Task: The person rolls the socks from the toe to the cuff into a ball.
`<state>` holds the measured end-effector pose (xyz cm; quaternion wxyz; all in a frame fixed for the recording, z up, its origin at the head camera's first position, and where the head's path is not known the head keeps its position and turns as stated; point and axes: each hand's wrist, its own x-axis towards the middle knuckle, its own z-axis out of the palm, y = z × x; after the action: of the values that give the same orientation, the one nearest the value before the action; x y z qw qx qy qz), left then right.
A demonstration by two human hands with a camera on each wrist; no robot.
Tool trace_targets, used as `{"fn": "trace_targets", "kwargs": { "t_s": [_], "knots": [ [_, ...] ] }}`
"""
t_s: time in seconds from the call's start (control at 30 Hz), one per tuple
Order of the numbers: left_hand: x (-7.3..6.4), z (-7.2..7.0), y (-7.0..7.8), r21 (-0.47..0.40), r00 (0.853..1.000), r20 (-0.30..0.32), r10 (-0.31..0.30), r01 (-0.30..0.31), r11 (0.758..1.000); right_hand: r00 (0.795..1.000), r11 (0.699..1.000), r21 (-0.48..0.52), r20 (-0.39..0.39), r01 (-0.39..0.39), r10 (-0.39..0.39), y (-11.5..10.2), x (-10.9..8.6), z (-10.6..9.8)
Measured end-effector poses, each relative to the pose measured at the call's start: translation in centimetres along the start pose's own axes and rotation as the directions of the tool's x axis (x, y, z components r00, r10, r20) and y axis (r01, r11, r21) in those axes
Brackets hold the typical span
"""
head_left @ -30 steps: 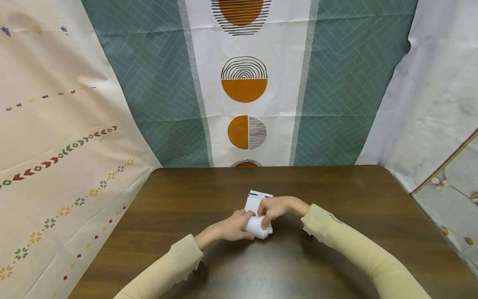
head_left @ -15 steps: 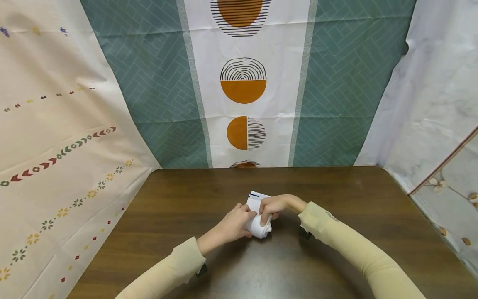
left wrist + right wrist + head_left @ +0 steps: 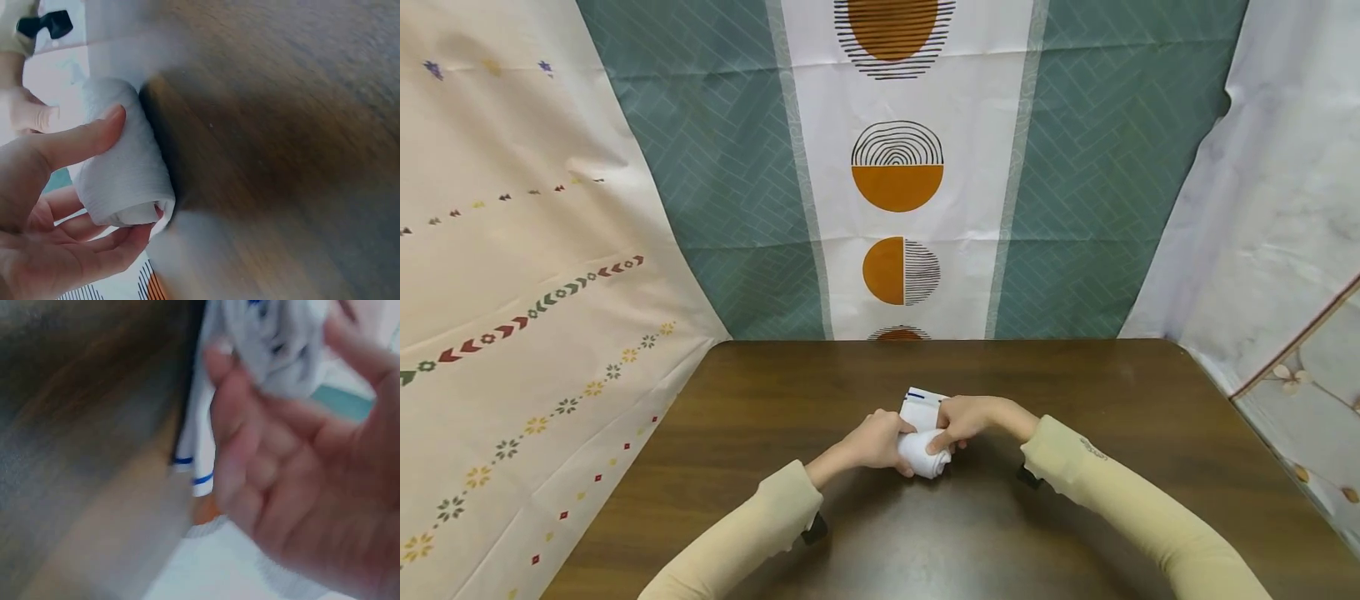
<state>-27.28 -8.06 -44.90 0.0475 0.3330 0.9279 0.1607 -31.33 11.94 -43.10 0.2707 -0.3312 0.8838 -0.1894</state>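
A pair of white socks [image 3: 922,454] lies partly rolled up at the middle of the table, its roll toward the person. The flat cuffs [image 3: 919,410], edged with a blue stripe, stretch away behind it. My left hand [image 3: 874,442] grips the left end of the roll; in the left wrist view its thumb lies on top of the sock roll [image 3: 128,165] and the fingers curl round its end. At the right end my right hand [image 3: 973,419] pinches the roll, thumb in front. Blurred in the right wrist view, two striped cuffs [image 3: 203,456] hang past the right hand's fingers [image 3: 234,434].
The dark wooden table [image 3: 790,375] runs back to a green and white patterned cloth [image 3: 737,167]. A cream cloth [image 3: 535,333] hangs at the left, a pale marbled one [image 3: 1262,250] at the right. Each sleeve has a small black device [image 3: 815,529] under its wrist.
Both hands have shifted their hold on the roll. The left fingers now wrap its left end, and the right thumb has come onto its front. Less of the flat cuffs shows.
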Motion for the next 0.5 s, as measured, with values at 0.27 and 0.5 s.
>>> {"fn": "trace_targets", "kwargs": {
  "t_s": [0.27,0.5],
  "knots": [
    [0.5,0.1,0.0,-0.016,0.999,0.035,-0.036,0.036,0.999,0.895,0.902,-0.430,-0.392,0.028,-0.214,-4.0,-3.4,2.7],
    [1.4,-0.7,-0.4,-0.043,0.995,0.080,-0.055,0.058,0.997,0.811,0.683,-0.720,-0.468,-0.120,-0.351,-5.5,-3.1,5.6]
  ]
}}
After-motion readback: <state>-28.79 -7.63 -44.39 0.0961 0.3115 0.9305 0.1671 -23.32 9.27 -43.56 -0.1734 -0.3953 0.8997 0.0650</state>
